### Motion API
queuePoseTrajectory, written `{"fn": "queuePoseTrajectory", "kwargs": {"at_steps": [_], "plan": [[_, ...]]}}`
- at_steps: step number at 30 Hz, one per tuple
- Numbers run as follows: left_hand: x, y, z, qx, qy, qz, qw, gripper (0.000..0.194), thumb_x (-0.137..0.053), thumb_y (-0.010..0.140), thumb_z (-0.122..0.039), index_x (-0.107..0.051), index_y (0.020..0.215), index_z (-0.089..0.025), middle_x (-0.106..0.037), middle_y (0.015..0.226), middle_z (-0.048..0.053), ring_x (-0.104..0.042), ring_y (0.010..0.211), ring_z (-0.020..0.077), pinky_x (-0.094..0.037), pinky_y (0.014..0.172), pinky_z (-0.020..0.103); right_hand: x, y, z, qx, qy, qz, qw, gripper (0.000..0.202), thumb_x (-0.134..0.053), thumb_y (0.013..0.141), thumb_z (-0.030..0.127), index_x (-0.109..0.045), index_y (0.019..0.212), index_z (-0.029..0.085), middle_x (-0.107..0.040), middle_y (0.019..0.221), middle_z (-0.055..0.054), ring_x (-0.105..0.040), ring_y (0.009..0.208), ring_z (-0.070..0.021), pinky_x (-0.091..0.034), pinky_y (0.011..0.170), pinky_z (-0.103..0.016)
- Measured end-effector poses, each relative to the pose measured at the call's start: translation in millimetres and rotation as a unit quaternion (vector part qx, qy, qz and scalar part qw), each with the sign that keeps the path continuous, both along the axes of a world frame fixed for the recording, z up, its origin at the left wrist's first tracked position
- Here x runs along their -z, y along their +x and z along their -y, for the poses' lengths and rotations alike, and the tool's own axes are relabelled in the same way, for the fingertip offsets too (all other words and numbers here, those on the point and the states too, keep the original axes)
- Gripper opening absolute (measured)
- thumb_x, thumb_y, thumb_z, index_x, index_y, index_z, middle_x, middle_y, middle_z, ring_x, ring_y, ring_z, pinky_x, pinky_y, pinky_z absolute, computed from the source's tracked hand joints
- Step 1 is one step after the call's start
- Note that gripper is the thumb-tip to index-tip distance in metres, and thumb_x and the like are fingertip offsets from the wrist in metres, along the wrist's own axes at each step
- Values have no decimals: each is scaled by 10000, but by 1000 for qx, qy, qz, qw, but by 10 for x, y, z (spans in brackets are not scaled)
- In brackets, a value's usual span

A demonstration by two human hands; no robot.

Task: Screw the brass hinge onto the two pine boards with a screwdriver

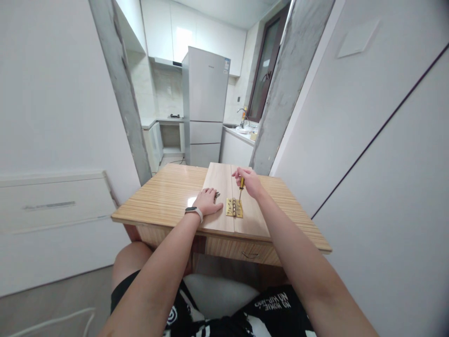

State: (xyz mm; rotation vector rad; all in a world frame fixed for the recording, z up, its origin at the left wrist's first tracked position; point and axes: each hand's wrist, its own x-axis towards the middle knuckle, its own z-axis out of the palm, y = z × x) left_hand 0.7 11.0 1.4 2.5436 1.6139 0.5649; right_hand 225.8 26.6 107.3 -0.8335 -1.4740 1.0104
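Note:
My right hand (247, 180) is closed around a screwdriver (242, 183) with a yellow and black handle. Its shaft points down, and the tip meets the right leaf of a brass-coloured hinge (234, 208). That hinge lies flat across the seam between two pale wooden boards (219, 175). Left of the hinge, my left hand (207, 202) rests flat on the left board with its fingers stretched out. Some small dark metal pieces (217, 194), too small to name, lie by its fingers.
The boards lie on a striped wooden table (168, 187) with a drawer (224, 248) at the front. Beyond it stand a grey fridge (206, 89) and a kitchen counter with a sink (229, 126). A white wall panel (372, 154) rises close on the right.

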Motion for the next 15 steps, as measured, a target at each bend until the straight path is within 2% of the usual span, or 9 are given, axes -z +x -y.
{"fn": "queuePoseTrajectory", "kwargs": {"at_steps": [2, 4, 7, 9, 11, 13, 15], "plan": [[2, -3, -2, -1, 2, 1, 1000, 663, -622, 893, -606, -575, 1432, -223, -549, 1568, 128, -446, 1471, 365, -360, 1239, 495, -32, 50, -22, -31, 0, 3, 1000, 473, -806, 822, 553, -604, 601, 187, -763, 859, -84, -653, 668, -135, -507, 603, -251], [5, -6, -6, -1, 5, 1, 1000, 672, -622, 891, -609, -574, 1433, -216, -552, 1565, 130, -450, 1469, 363, -357, 1243, 490, -38, 71, -43, -61, -26, -8, 998, 578, -844, 786, 593, -519, 527, 191, -782, 892, -115, -664, 663, -147, -509, 591, -263], [3, -8, -9, 1, 4, -2, 1000, 683, -620, 891, -614, -568, 1441, -212, -554, 1562, 130, -450, 1472, 362, -355, 1247, 486, -8, 62, -57, -99, -72, -18, 992, 665, -738, 848, 726, -485, 528, 200, -743, 721, -105, -453, 423, -81, -340, 428, -258], [0, -6, -7, 0, 0, -6, 1000, 691, -619, 891, -617, -560, 1451, -216, -546, 1572, 130, -441, 1483, 362, -352, 1249, 485, 9, 46, -53, -109, -79, -27, 990, 686, -660, 880, 784, -481, 542, 213, -617, 523, -46, -318, 364, -68, -242, 396, -258], [-3, -3, -3, -1, -3, -8, 1000, 700, -617, 893, -620, -551, 1463, -220, -532, 1589, 128, -431, 1492, 361, -345, 1253, 482, 9, 32, -44, -101, -86, -45, 990, 700, -629, 885, 802, -414, 528, 240, -436, 391, 16, -265, 350, -77, -199, 386, -257], [-5, 0, 2, -4, -4, -7, 1000, 701, -614, 894, -619, -546, 1468, -222, -522, 1599, 125, -428, 1493, 360, -339, 1255, 480, -4, 16, -36, -71, -97, -72, 990, 703, -604, 903, 783, -318, 525, 264, -310, 353, 48, -237, 343, -84, -175, 375, -258], [-7, 1, 7, -4, -4, -5, 1000, 692, -612, 895, -616, -550, 1463, -225, -523, 1598, 122, -431, 1487, 362, -341, 1252, 482, -9, -9, -33, -20, -98, -103, 990, 670, -575, 934, 725, -270, 544, 273, -272, 361, 59, -228, 342, -87, -174, 365, -256]]}}
